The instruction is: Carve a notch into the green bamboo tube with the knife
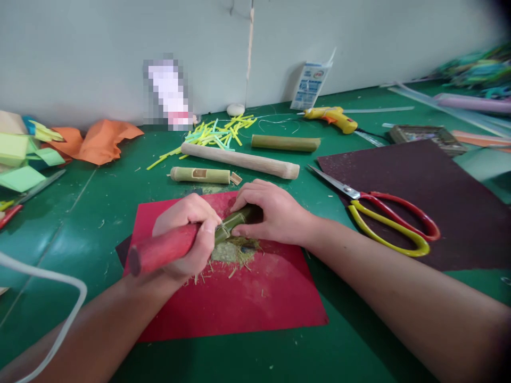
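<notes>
- Red-handled tool: your left hand is closed round its grip, with the working end set against the bamboo; that end is too small and blurred to tell its shape.
- Your right hand curls thumb and fingers round the green bamboo tube toward its right end. The tube is held slantwise over the red sheet, pale cut lines showing just beside the tool.
- Likeliest trouble, as I judge it: a skid across the rounded skin into your right thumb, just beyond the working end. Too hard a push, or the tube rolling, would cause it.
- Pressing too deep at those pale lines might split the tube.
- Shavings lie below; they could make the footing slippery.
- Past the sheet's far edge, a notched bamboo piece and a pale stick limit your forward reach.
- To your right, scissors lie partly on a dark sheet, handles near your right forearm; a swinging elbow could catch them.
- Most room lies nearer you, over the red sheet's lower half and the green tabletop along its near edge.
</notes>
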Available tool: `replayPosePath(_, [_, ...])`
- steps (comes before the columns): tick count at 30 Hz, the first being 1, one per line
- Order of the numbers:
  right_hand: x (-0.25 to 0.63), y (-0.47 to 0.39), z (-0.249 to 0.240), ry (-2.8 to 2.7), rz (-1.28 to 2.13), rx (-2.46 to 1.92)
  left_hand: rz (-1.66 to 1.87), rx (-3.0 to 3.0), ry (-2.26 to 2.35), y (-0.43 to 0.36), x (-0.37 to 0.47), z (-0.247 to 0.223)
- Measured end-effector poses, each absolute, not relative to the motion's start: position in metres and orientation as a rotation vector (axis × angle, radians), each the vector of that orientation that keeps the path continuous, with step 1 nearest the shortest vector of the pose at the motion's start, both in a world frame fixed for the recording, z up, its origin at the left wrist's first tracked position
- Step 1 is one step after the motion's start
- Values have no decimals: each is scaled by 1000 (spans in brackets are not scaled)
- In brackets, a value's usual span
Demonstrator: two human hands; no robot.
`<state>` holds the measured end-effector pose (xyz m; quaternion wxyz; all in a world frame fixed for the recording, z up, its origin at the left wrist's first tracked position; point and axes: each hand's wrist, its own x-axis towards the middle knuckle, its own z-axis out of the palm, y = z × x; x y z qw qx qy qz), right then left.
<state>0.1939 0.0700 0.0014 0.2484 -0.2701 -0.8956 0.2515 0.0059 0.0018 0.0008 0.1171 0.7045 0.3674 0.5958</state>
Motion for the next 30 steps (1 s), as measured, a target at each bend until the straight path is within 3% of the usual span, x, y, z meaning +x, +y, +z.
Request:
replayPosePath(16, [194, 73, -3, -2435, 669, -682, 1412, 2008, 1149, 5, 6, 6])
replayPosePath(30, [194, 73, -2, -2454, 651, -690, 1390, 1994, 1136, 6, 9, 8])
